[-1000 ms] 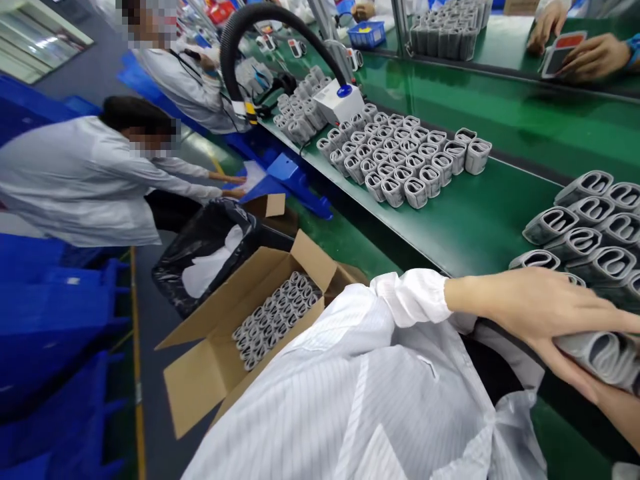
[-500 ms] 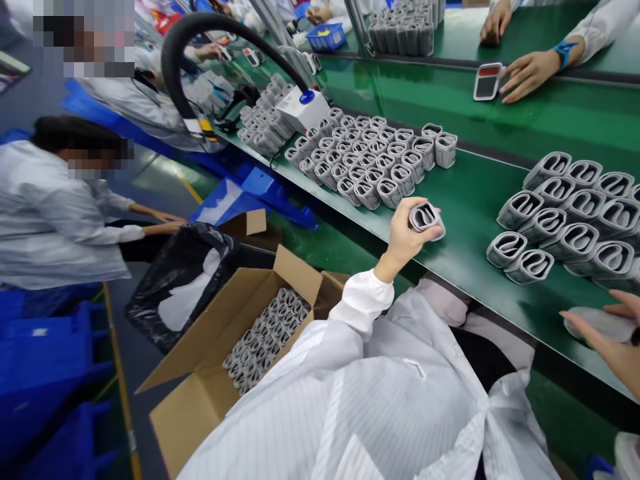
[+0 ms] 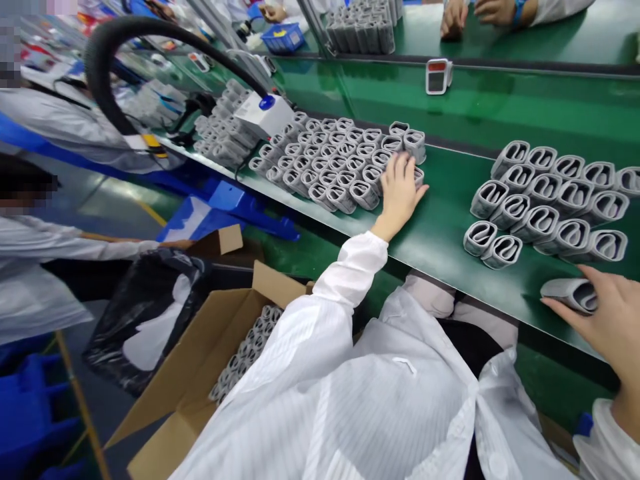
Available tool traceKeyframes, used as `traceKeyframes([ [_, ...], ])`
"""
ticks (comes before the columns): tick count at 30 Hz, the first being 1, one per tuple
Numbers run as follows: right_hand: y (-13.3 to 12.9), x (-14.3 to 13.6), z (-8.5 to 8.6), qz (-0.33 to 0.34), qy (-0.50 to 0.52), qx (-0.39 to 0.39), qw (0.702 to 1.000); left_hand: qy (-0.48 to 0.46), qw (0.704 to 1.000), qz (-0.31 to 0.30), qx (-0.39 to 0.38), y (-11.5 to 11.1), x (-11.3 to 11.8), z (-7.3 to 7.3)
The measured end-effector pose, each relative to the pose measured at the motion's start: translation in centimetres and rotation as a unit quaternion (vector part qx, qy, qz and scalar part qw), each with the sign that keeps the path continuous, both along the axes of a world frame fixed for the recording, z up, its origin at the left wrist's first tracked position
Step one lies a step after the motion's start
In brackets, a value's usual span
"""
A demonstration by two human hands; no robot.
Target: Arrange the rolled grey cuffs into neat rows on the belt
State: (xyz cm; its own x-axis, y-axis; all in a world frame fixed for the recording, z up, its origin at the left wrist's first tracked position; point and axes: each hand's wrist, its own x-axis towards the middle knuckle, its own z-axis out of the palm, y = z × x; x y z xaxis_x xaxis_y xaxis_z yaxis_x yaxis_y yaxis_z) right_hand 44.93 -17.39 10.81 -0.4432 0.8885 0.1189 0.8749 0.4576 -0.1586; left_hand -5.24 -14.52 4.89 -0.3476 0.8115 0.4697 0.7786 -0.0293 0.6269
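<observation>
Hands (image 3: 400, 190) near bench edge (image 3: 450, 281), well apart

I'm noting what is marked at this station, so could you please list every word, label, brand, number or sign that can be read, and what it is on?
No text can be read in this picture.
Small white device: red-and-dark face, too small to read.
Yellow-and-black band on the hose: no readable lettering.
Cardboard box: no lettering visible.
Grey roll at the right hand: nothing readable.
</observation>
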Motion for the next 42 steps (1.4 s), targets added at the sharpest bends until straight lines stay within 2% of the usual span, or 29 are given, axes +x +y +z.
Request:
traceKeyframes([
  [2,-0.8,0.1,0.6,0.010,-0.014,0.041,0.999,-0.001,0.999,-0.005,0.035,0.2,0.7,1.7],
  [3,-1.2,0.1,0.7,0.012,-0.012,0.046,0.999,0.001,0.999,-0.027,0.042,-0.3,1.5,2.3],
  [5,-1.8,0.0,0.4,0.013,0.008,0.029,0.999,0.004,0.993,-0.118,0.020,-1.7,3.8,2.6],
  [7,-2.0,-1.0,-0.5,0.020,0.063,0.020,0.998,-0.014,0.974,-0.223,-0.023,-3.1,6.6,1.6],
  [9,-1.6,-2.9,-1.7,0.036,0.109,0.018,0.993,-0.045,0.956,-0.281,-0.063,-4.2,9.6,0.1],
  [11,-0.9,-5.1,-2.6,0.064,0.136,0.013,0.989,-0.074,0.947,-0.299,-0.097,-4.7,12.0,-1.4],
  [13,-0.1,-6.9,-3.1,0.085,0.168,0.008,0.982,-0.091,0.943,-0.300,-0.113,-4.6,13.3,-2.5],
  [15,0.6,-7.7,-3.3,0.092,0.224,0.003,0.970,-0.100,0.945,-0.296,-0.099,-4.4,13.3,-3.2],
  [18,0.8,-6.8,-4.1,0.095,0.341,-0.033,0.935,-0.117,0.950,-0.284,-0.051,-4.1,12.3,-3.7],
  [22,-0.1,-5.4,-6.5,0.010,0.487,-0.080,0.870,-0.116,0.947,-0.298,-0.037,-4.4,11.6,-3.4],
  [24,-0.7,-5.6,-7.5,-0.030,0.516,-0.070,0.853,-0.110,0.944,-0.308,-0.042,-4.7,11.6,-3.0],
  [27,-1.0,-6.2,-7.9,-0.043,0.522,-0.040,0.851,-0.123,0.943,-0.307,-0.048,-5.0,11.7,-2.5],
  [31,-0.9,-6.3,-7.5,-0.022,0.511,-0.010,0.859,-0.134,0.942,-0.304,-0.049,-5.1,11.6,-2.3],
  [36,-0.9,-5.9,-7.3,-0.024,0.495,-0.007,0.868,-0.132,0.941,-0.309,-0.037,-5.2,11.6,-2.2],
  [42,-1.0,-5.9,-7.5,-0.044,0.500,-0.007,0.865,-0.121,0.947,-0.294,-0.035,-5.3,11.6,-1.9],
])
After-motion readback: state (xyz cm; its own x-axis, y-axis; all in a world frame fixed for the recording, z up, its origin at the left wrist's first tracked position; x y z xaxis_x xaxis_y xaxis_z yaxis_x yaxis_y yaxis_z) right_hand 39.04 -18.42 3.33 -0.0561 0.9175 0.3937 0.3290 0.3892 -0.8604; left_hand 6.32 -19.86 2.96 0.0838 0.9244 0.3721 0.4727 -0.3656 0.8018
